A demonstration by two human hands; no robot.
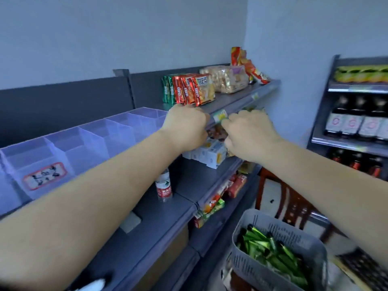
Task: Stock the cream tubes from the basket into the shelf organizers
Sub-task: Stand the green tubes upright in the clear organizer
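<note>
Both the left hand and right hand curl at the far shelf edge, what they grip I cannot tell; better reach down right to the basket for green tubes

— What is seen of the person's body?

— Two forearms are shown, bare from the lower edge of the picture up to the wrists. No sleeves are seen on them.

— Is anything worn on the hands?

— Nothing is worn on the left hand or the right hand: both are bare. The fingers are blurred, so finer marks cannot be told.
</note>
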